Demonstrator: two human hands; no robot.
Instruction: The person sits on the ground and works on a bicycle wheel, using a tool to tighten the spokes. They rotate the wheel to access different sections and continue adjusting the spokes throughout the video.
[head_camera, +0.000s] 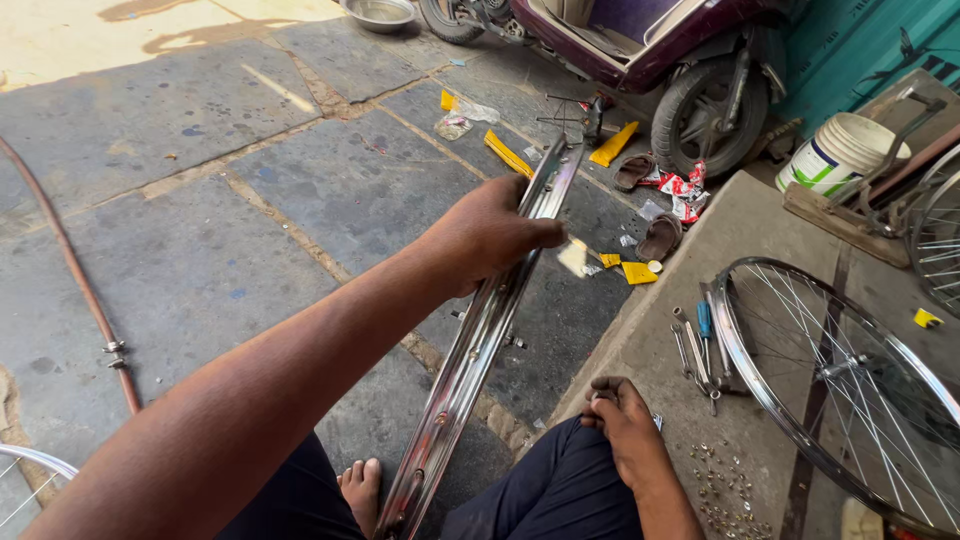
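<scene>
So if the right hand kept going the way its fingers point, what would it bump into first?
Probably the loose tools lying on the concrete ledge, just ahead of the right hand. Depth is hard to judge; the spoked wheel lies just beyond.

Your left hand (490, 235) grips a bare chrome wheel rim (470, 350), seen edge-on and standing upright, its lower end by your foot and its top tilted away over the stone floor. The shiny rim shows spoke holes and no spokes or tyre.
</scene>
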